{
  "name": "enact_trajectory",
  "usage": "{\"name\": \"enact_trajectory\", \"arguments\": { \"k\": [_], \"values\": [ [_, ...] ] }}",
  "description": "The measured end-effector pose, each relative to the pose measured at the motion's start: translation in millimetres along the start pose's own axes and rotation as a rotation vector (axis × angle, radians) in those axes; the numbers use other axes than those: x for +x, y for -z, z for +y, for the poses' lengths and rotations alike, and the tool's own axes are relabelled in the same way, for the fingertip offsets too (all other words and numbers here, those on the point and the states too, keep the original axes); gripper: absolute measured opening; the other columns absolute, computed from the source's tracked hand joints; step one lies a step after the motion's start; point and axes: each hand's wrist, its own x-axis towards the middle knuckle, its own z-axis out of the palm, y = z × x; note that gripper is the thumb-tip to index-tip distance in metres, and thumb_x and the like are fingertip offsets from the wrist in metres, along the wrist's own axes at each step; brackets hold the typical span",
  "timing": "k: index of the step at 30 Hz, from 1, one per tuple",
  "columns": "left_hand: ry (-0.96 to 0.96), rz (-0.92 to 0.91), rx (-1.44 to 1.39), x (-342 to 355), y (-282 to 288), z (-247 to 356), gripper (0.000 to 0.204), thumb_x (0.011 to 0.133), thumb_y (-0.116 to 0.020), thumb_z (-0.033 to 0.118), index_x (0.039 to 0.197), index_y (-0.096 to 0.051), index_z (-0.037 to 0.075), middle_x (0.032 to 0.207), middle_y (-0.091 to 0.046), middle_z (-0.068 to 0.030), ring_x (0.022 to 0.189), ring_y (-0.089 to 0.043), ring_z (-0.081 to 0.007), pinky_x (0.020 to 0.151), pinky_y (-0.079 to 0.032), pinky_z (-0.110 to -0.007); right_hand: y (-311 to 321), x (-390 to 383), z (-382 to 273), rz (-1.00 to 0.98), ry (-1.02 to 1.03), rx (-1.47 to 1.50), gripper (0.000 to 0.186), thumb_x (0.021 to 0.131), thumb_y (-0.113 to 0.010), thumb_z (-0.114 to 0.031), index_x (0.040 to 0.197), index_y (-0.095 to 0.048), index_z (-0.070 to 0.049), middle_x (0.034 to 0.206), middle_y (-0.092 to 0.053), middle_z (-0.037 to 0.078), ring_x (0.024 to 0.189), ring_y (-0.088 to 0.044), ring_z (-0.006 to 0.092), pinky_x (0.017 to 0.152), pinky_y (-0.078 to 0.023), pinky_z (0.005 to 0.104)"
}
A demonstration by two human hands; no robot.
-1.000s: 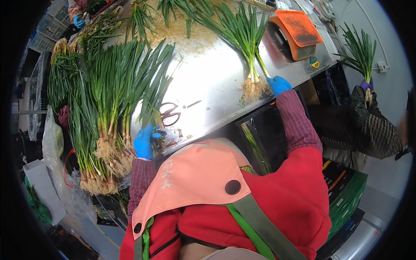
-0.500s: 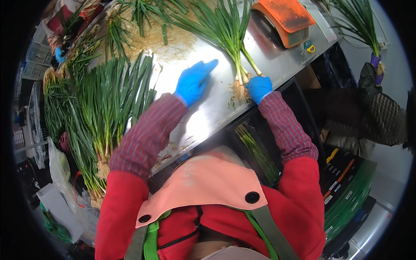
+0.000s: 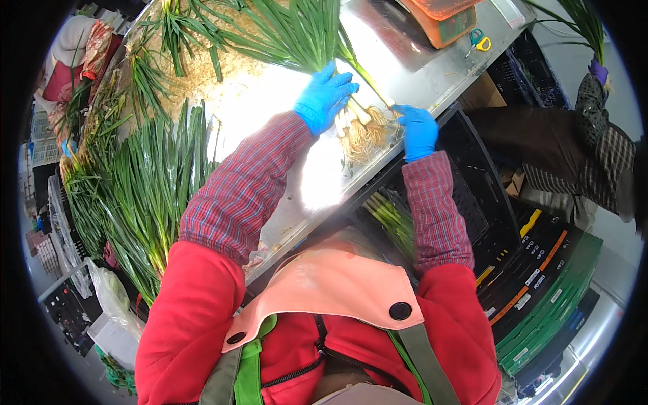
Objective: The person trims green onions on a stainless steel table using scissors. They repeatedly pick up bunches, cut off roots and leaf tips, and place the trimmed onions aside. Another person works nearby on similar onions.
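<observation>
A bunch of spring onions (image 3: 297, 34) lies on the metal table, green leaves pointing away and pale roots (image 3: 363, 138) toward the near edge. My left hand (image 3: 324, 100), in a blue glove, is wrapped over its white stalks. One thinner stalk (image 3: 368, 81) lies apart on the right side of the bunch. At its root end, my blue-gloved right hand (image 3: 417, 129) has finger and thumb pinched together. A large pile of spring onions (image 3: 145, 182) lies left of my left forearm.
An orange scale (image 3: 442, 20) and yellow-handled scissors (image 3: 480, 42) are at the far right. Below the table edge, a black crate (image 3: 466, 182) holds more stalks (image 3: 391, 216). Green and black crates (image 3: 553, 297) stack at right. Another person's purple-gloved hand (image 3: 598, 71) holds a bunch.
My left hand has come from the bare tabletop onto the bunch's stalks. My right hand has shifted slightly right, off the main roots. The view has shifted, and the thinner stalk lies further apart.
</observation>
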Motion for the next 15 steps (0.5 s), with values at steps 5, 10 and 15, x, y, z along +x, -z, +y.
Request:
{"name": "enact_trajectory", "arguments": {
  "k": [5, 10, 15],
  "values": [
    [-0.006, 0.043, 0.006, 0.7, 0.2, -0.8, 0.038, 0.083, -0.064, 0.01, 0.121, -0.063, 0.015, 0.132, -0.057, -0.0078, 0.128, -0.042, -0.0401, 0.109, -0.034, -0.044, 15.5, -16.7, -29.9, 0.012, 0.021, -0.135, 0.022, 0.089, -0.063, -0.017, 0.104, -0.071, -0.002, 0.105, -0.069, 0.015, 0.09, -0.066, 0.0213, 0.081, -0.052, 0.0324],
    [0.051, -0.062, 0.01, 2.7, 9.5, 4.7, 0.036, 0.088, -0.06, 0.014, 0.124, -0.062, 0.016, 0.136, -0.055, -0.0074, 0.132, -0.04, -0.0396, 0.11, -0.034, -0.044, -12.3, -25.8, -47.3, -0.267, 0.167, -0.907, 0.033, 0.084, -0.07, -0.036, 0.098, -0.072, -0.006, 0.095, -0.07, 0.013, 0.083, -0.067, 0.0274, 0.073, -0.053, 0.0384],
    [0.057, -0.006, 0.037, 1.7, 7.5, 5.9, 0.031, 0.09, -0.058, 0.012, 0.12, -0.062, 0.018, 0.134, -0.056, -0.0109, 0.132, -0.04, -0.0446, 0.11, -0.035, -0.048, -38.3, -7.5, -32.1, -0.359, 0.16, -0.962, 0.03, 0.087, -0.066, -0.037, 0.082, -0.072, -0.008, 0.072, -0.067, 0.016, 0.065, -0.066, 0.0333, 0.061, -0.051, 0.0438]
  ]
}}
